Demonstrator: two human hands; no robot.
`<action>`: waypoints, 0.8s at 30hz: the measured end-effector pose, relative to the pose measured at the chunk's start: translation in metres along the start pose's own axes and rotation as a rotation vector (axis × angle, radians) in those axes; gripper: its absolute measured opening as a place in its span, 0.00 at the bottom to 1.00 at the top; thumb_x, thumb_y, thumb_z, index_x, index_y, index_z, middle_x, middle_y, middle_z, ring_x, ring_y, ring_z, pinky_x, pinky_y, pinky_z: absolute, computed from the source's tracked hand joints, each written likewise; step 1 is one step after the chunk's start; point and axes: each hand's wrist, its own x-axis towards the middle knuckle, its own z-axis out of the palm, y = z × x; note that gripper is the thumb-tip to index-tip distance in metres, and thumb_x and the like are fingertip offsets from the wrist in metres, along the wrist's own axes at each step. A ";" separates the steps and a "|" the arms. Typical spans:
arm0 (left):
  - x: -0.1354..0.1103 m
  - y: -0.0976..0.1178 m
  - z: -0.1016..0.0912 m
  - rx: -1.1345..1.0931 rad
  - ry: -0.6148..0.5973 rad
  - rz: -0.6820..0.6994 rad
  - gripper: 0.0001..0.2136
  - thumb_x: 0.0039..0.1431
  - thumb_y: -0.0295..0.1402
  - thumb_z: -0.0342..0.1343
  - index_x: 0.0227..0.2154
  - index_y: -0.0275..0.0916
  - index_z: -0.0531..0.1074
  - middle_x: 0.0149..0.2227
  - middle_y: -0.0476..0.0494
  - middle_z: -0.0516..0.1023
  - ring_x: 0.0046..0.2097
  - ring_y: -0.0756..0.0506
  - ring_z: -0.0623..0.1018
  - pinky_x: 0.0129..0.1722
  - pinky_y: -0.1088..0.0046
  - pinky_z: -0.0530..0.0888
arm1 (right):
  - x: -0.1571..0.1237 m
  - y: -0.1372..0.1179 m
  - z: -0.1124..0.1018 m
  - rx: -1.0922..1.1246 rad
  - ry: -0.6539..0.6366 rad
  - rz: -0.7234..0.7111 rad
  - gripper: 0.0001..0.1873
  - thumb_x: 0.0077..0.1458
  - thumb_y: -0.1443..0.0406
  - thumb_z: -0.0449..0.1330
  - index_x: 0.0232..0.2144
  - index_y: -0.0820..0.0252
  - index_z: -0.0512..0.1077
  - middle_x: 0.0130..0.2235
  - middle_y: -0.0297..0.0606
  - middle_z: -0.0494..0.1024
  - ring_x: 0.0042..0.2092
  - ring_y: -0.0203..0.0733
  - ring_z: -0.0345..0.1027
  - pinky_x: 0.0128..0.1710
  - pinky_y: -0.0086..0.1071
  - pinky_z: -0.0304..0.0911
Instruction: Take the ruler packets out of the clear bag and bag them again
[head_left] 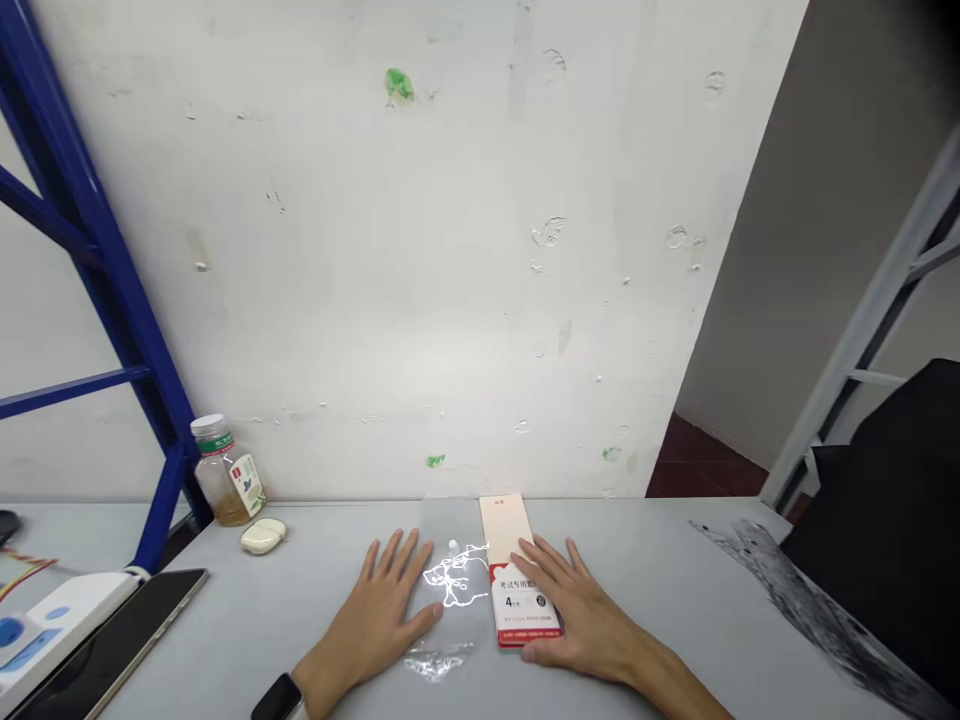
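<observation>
Between my hands lies a clear plastic pouch (454,622) with a white cartoon outline printed on it. My left hand (386,605) rests palm down, fingers spread, with its thumb over the pouch's left edge. To the right of the pouch is a slim box (504,525), cream at the far end and red and white with printed Chinese text nearer me. My right hand (581,610) lies with spread fingers over the box's right side, covering part of the print. Whether the box overlaps the pouch's right edge, I cannot tell.
At the left stand a lidded jar (229,475) and a small cream case (263,536). A phone (142,640) lies beside a white power strip (52,640). A blue metal frame (112,240) rises at left; a black bag-like object (892,530) sits at right. A marked white wall (450,250) borders the table.
</observation>
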 end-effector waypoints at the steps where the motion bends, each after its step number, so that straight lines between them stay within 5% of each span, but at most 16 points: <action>1: 0.000 0.000 0.000 -0.002 -0.002 0.000 0.33 0.64 0.57 0.39 0.68 0.50 0.44 0.70 0.45 0.47 0.69 0.33 0.50 0.65 0.46 0.50 | 0.000 0.000 0.000 -0.001 0.003 0.002 0.52 0.49 0.37 0.55 0.68 0.45 0.41 0.71 0.32 0.38 0.71 0.54 0.26 0.67 0.58 0.17; 12: 0.000 0.001 0.000 -0.018 -0.005 -0.015 0.33 0.64 0.57 0.40 0.68 0.50 0.44 0.70 0.45 0.47 0.69 0.34 0.49 0.65 0.47 0.49 | -0.001 -0.006 0.001 0.008 0.004 0.064 0.58 0.46 0.35 0.56 0.68 0.59 0.41 0.71 0.36 0.37 0.70 0.56 0.23 0.69 0.51 0.25; 24: 0.000 0.003 -0.004 -0.026 -0.035 -0.022 0.33 0.64 0.57 0.38 0.68 0.50 0.43 0.70 0.47 0.45 0.69 0.35 0.48 0.66 0.48 0.47 | -0.002 -0.010 0.002 0.009 0.033 0.052 0.53 0.47 0.36 0.56 0.67 0.57 0.50 0.71 0.38 0.39 0.71 0.54 0.26 0.70 0.49 0.24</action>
